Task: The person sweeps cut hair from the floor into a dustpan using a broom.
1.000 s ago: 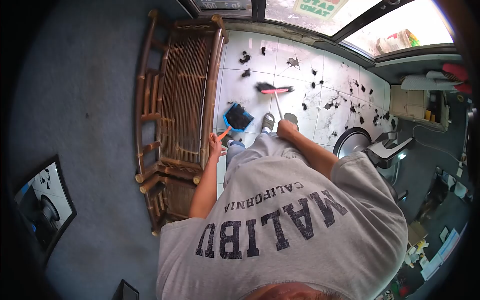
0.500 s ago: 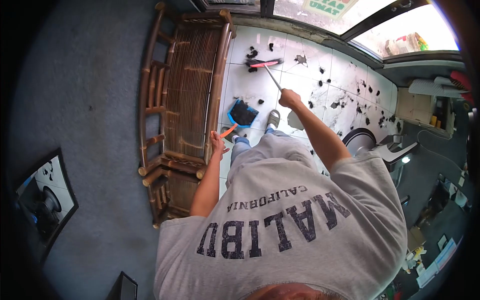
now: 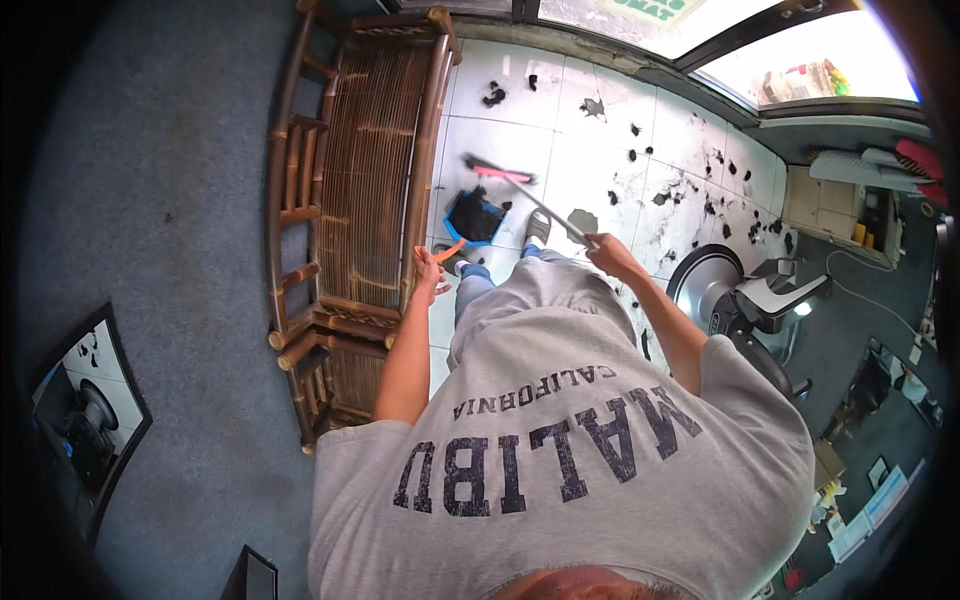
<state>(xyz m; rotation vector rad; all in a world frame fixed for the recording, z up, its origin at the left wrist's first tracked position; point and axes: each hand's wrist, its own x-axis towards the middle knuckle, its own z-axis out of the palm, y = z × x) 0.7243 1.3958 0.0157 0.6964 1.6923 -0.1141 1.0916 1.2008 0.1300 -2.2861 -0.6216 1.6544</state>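
My right hand (image 3: 611,254) is closed around the grey handle of a broom with a red head (image 3: 505,175) and dark bristles. The broom head is just beyond the dustpan, blurred by motion. My left hand (image 3: 429,278) grips the orange handle of a blue dustpan (image 3: 487,236), which sits on the tiles by my feet. A dark heap of what looks like hair (image 3: 474,214) fills much of the pan. More dark clumps (image 3: 494,94) lie on the white tiled floor (image 3: 500,135), several of them to the right.
A bamboo bench (image 3: 370,180) stands along the left, close to my left hand. On the right is a chair with a round metal base (image 3: 708,285). Glass doors (image 3: 640,25) line the far side, and a wooden cabinet (image 3: 815,205) stands at the right wall.
My right hand has come nearer to my body, drawing the broom head from the far clumps to near the dustpan. The dustpan and left hand stay nearly in place.
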